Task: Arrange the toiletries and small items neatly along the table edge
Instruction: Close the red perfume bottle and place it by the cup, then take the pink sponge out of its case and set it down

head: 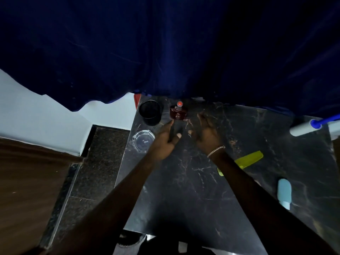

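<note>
On the dark marble table [184, 190], a red perfume bottle [178, 112] with an orange sprayer top stands at the far edge, next to a black cup [150, 112]. My left hand [163, 139] reaches just below the bottle, index finger and thumb apart around a dark patch that I cannot make out. Just right of the bottle, my right hand [207, 132], with a bracelet on its wrist, hovers with spread fingers and holds nothing. A yellow-green comb [249, 158] lies partly under my right forearm. A light blue bottle [284, 191] lies at the right.
A clear glass ashtray [143, 141] sits near the table's left edge, below the cup. A white roller with a blue handle [303, 128] lies at the far right. A dark blue curtain [165, 52] hangs over the far edge. Tiled floor lies beyond the left edge.
</note>
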The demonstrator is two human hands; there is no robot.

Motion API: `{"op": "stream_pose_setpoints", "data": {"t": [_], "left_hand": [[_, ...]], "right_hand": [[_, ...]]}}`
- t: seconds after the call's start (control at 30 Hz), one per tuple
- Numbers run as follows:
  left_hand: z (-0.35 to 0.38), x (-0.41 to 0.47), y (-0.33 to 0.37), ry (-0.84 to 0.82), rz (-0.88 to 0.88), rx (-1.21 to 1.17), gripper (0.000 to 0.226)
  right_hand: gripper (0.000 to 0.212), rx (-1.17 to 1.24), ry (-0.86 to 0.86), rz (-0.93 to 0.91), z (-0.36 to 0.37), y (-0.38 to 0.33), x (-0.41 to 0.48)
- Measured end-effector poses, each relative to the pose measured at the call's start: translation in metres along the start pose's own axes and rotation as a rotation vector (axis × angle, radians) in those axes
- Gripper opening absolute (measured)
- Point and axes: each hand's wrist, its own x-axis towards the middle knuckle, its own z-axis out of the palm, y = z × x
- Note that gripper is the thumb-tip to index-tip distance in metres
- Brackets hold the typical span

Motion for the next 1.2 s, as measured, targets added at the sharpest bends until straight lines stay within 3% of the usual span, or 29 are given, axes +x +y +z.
{"op": "stream_pose_setpoints", "data": {"t": [0.2, 0.37, 0.63, 0.73, 0.87, 0.97, 1.1, 1.2], "left_hand": [[0.021, -0.045, 0.016, -0.017, 0.195, 0.23, 0.067], [0.056, -0.085, 0.031, -0.062, 0.285, 0.394, 0.068], [0.14, -0.138, 0.063, -0.154, 0.329, 0.434, 0.069], [0.173, -0.147, 0.08, -0.207, 0.258, 0.369, 0.068], [0.216, -0.149, 0.098, -0.269, 0.106, 0.235, 0.065], [0.247, -0.147, 0.107, -0.251, -0.124, 0.077, 0.059], [0.287, -0.144, 0.114, -0.21, -0.224, 0.058, 0.023], [0.308, -0.148, 0.123, -0.185, -0.28, 0.001, 0.027]], "right_hand": [[0.071, -0.235, 0.119, -0.08, -0.008, 0.019, -0.067], [0.072, -0.243, 0.17, -0.098, -0.021, 0.041, -0.126], [0.059, -0.17, 0.25, 0.087, -0.047, 0.112, -0.21], [0.052, -0.149, 0.234, 0.27, -0.058, 0.145, -0.227], [0.047, -0.12, 0.045, 0.467, -0.072, 0.177, -0.239], [0.039, -0.108, -0.042, 0.473, -0.08, 0.182, -0.241], [0.04, -0.094, -0.13, 0.463, -0.086, 0.193, -0.243], [0.039, -0.105, -0.182, 0.46, -0.085, 0.199, -0.242]]}}
